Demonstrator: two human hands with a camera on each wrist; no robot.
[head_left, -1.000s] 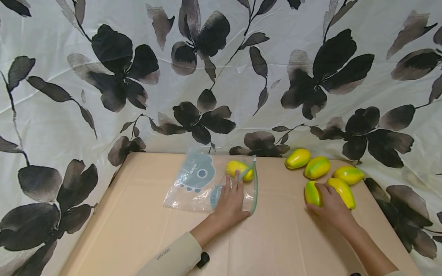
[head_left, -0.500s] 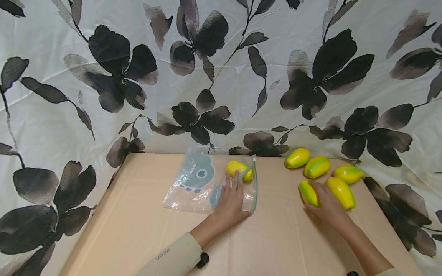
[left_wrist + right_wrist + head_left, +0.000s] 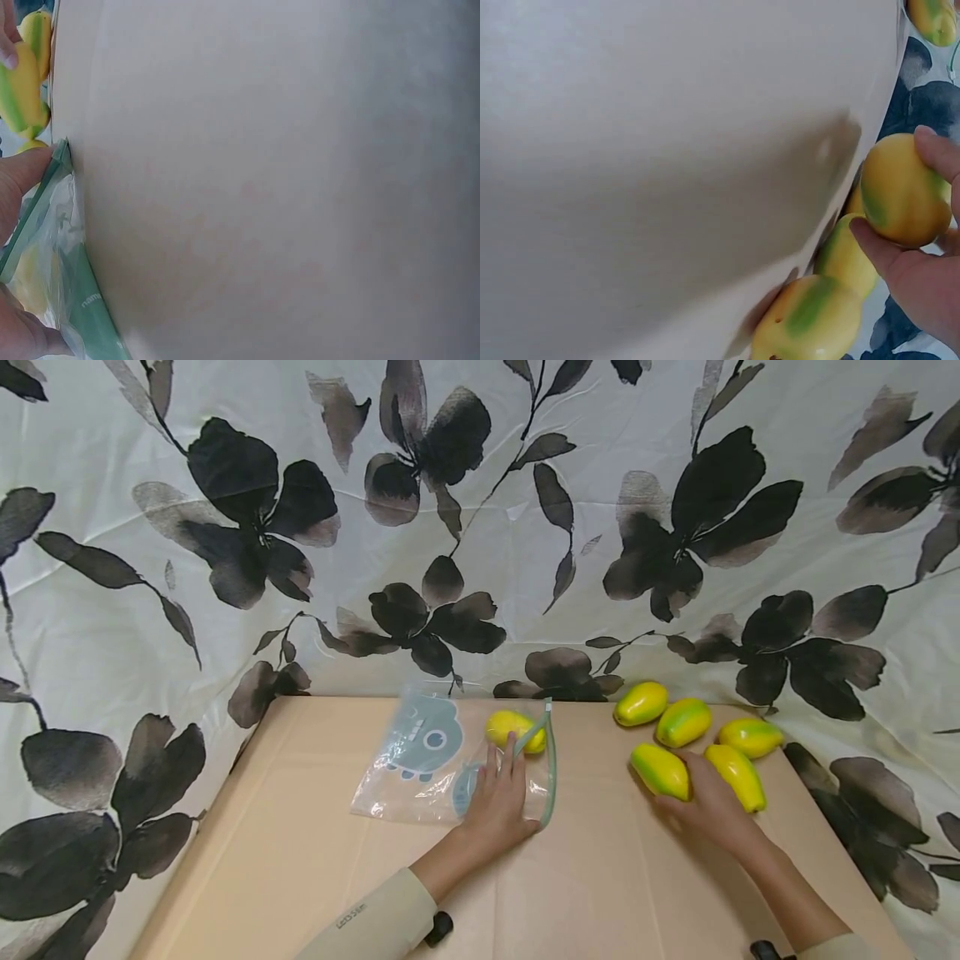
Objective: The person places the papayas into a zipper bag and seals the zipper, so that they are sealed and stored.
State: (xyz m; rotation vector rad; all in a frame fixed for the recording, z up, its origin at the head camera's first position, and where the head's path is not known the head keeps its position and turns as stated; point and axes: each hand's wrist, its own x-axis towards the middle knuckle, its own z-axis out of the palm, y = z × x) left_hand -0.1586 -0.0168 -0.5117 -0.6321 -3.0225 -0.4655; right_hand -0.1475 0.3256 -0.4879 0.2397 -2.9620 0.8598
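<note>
In the head view my right hand [image 3: 708, 806] grips a yellow-green mango [image 3: 660, 772] at the right of the board, thumb on its near side. The right wrist view shows the same mango [image 3: 904, 191] between thumb and fingers. My left hand [image 3: 498, 797] lies with straight, spread fingers on a clear zip bag [image 3: 375, 793] printed with a blue cartoon animal. In the left wrist view, its thumb [image 3: 26, 169] is at the bag's green zip strip [image 3: 34, 210], with the fingers at the other side of the mouth. One mango [image 3: 506, 725] is inside the bag, near its opening.
Several more mangoes, among them one at the back [image 3: 641, 704] and one beside the right hand [image 3: 738, 777], lie in a group at the board's right. The cardboard board [image 3: 300, 877] meets a floral cloth [image 3: 480, 518] behind it.
The right hand has drawn its mango leftward, away from the one beside it, and the mango has turned. The left hand and bag have stayed in place; the head view shifted slightly.
</note>
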